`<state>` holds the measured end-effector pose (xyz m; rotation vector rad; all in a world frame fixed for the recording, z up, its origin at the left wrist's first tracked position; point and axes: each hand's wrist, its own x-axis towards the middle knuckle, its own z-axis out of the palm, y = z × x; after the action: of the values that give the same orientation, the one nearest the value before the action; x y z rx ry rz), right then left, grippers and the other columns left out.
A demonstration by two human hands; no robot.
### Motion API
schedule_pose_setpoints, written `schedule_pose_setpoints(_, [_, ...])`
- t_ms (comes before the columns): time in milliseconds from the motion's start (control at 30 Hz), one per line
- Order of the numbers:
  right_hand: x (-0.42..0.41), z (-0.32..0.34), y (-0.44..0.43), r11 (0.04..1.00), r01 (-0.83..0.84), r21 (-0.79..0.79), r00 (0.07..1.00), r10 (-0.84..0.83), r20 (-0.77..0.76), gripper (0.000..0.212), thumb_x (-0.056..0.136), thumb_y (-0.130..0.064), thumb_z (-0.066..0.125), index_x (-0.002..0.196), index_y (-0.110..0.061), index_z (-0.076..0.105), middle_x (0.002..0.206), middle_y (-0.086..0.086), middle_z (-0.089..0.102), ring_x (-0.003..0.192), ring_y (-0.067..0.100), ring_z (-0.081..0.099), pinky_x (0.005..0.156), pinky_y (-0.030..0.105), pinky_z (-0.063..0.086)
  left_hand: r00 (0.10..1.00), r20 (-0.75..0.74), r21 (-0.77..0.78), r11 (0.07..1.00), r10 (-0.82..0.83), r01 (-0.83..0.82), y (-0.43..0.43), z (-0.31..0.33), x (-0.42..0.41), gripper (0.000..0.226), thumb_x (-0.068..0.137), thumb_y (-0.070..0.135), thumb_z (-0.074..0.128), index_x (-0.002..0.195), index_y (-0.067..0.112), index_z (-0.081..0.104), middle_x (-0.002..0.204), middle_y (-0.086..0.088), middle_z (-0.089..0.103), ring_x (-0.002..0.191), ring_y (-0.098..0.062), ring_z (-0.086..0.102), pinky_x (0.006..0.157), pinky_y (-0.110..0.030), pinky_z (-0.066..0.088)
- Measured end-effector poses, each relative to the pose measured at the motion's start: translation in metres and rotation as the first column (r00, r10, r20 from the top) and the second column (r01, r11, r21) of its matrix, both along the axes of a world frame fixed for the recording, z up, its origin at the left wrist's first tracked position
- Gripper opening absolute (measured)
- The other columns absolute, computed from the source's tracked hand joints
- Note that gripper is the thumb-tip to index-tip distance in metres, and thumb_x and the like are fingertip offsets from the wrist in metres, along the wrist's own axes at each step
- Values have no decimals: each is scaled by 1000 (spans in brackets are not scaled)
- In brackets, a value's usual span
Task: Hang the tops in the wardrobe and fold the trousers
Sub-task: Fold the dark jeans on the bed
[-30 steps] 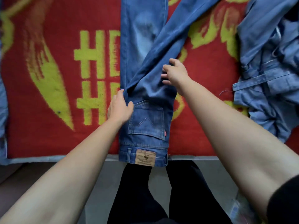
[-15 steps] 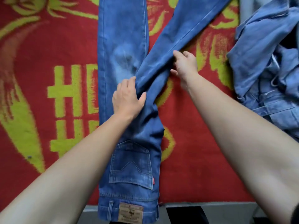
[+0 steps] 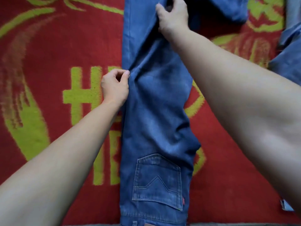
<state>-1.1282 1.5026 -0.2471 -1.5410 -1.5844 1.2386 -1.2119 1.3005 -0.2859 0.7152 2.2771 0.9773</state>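
lying lengthwise on the red rug (image 3: 48, 51): jeans (image 3: 156, 111), waistband end nearest, back pocket (image 3: 157, 181) facing up. left hand (image 3: 114, 85) at the jeans' left edge, thumb and fingers pinched on the seam. farther up, right hand (image 3: 172, 15) curled round a bunch of the top leg, clamped on cloth. far ends of the legs out of view. risk: a hard tug from the right against that slight pinch could drag the lower leg askew and fold creases in. other denim clothes (image 3: 290, 62) far right, apart.
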Motion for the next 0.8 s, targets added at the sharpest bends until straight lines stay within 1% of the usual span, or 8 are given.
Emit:
schedule_pose_setpoints(133, [-35, -24, -7, 984, -176, -22, 982, 177, 67, 54, 92, -16, 58, 144, -10, 44, 105, -1, 66, 90, 15, 62, 94, 29, 49, 999, 16, -52, 998, 48, -47, -6, -22, -18, 13, 94, 24, 59, 90, 15, 67, 92, -2, 70, 85, -15, 62, 82, -29, 49])
schedule_pose_setpoints(233, [-41, -46, -6, 922, -360, -144, 924, 374, 80, 73, 91, -7, 54, 156, -12, 23, 90, 3, 63, 69, 7, 53, 71, 24, 50, 997, 65, -91, 995, 41, -35, -7, -32, -25, 13, 96, 26, 55, 86, 21, 63, 87, 6, 67, 82, -11, 59, 73, -22, 43])
schedule_pose_setpoints(333, [-40, -55, -1, 901, -385, -200, 916, 399, 34, 73, 84, 7, 41, 153, -15, 33, 74, -17, 46, 57, -4, 44, 58, 14, 41, 995, 95, -106, 994, 32, -22, -6, -37, -30, 19, 98, 27, 48, 84, 21, 60, 92, -2, 70, 86, -19, 61, 80, -28, 47])
schedule_pose_setpoints(433, [-35, -38, -12, 939, -311, -147, 934, 331, 136, 64, 87, 3, 40, 147, -17, 45, 105, -10, 57, 95, 2, 56, 93, 20, 45, 993, 108, -155, 988, 42, -25, 1, -31, -26, 43, 95, 57, 42, 81, 20, 59, 93, -8, 69, 90, -27, 62, 84, -36, 48])
schedule_pose_setpoints(533, [-7, -31, -37, 948, -246, 199, 891, 141, 431, 49, 89, -9, 43, 134, -20, 59, 132, 4, 54, 123, 17, 51, 103, 26, 38, 981, -125, -197, 973, -149, 123, 6, -23, -22, 49, 90, 64, 47, 89, 16, 54, 91, -9, 64, 86, -29, 57, 76, -37, 41])
schedule_pose_setpoints(600, [19, -30, -48, 924, -258, 281, 801, 41, 598, 47, 94, -26, 43, 140, -24, 52, 145, 6, 45, 134, 21, 41, 109, 31, 33, 935, -240, -256, 946, -262, 199, 11, -21, -23, 42, 99, 51, 41, 95, 12, 53, 101, -19, 64, 94, -39, 58, 76, -42, 40])
schedule_pose_setpoints(700, [50, -44, -47, 921, -378, 92, 549, 143, 824, 63, 100, -53, 31, 156, -25, 24, 164, 14, 14, 151, 31, 12, 120, 42, 14, 893, -336, -358, 917, -300, 173, 19, -23, -24, 42, 104, 44, 30, 100, 9, 53, 108, -24, 63, 99, -45, 57, 74, -45, 39])
schedule_pose_setpoints(800, [61, -59, -32, 854, -518, -48, 385, 283, 878, 72, 99, -64, 19, 159, -25, 9, 165, 15, -1, 152, 32, 0, 122, 50, 5, 868, -411, -408, 908, -279, 98, 20, -27, -15, 43, 104, 44, 27, 104, 10, 53, 112, -21, 61, 100, -44, 58, 71, -42, 35])
